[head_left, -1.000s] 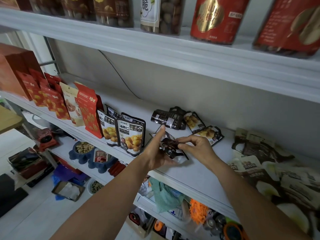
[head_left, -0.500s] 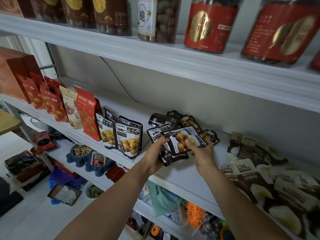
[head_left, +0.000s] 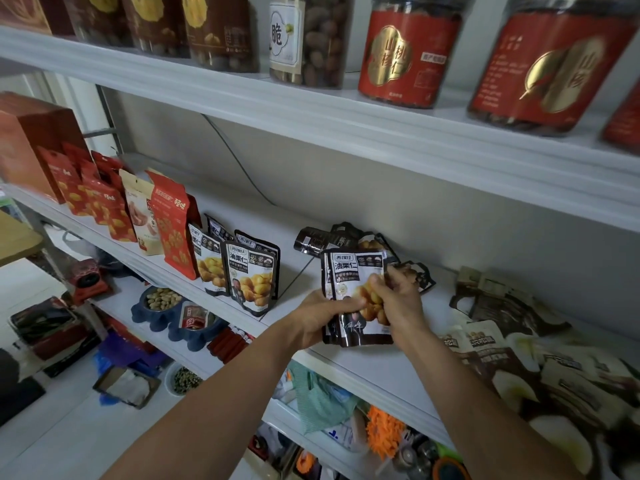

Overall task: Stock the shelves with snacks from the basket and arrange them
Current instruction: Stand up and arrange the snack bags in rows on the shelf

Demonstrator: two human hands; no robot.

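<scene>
Both sets of fingers are curled and pinching the pouches. The left hand grips the lower left edge, thumb across the front, and the right hand clamps the right side. That's two black pouches, one tucked behind the other, held upright. White label up top, yellow kernels pictured below. Their bottoms sit at the front edge of the shelf; whether they touch it, can't tell. Behind them, flat pouches lie partly hidden. To the left, standing pouches of the same kind. Far right, brown-and-white packs blur out, cut off by the frame.
</scene>
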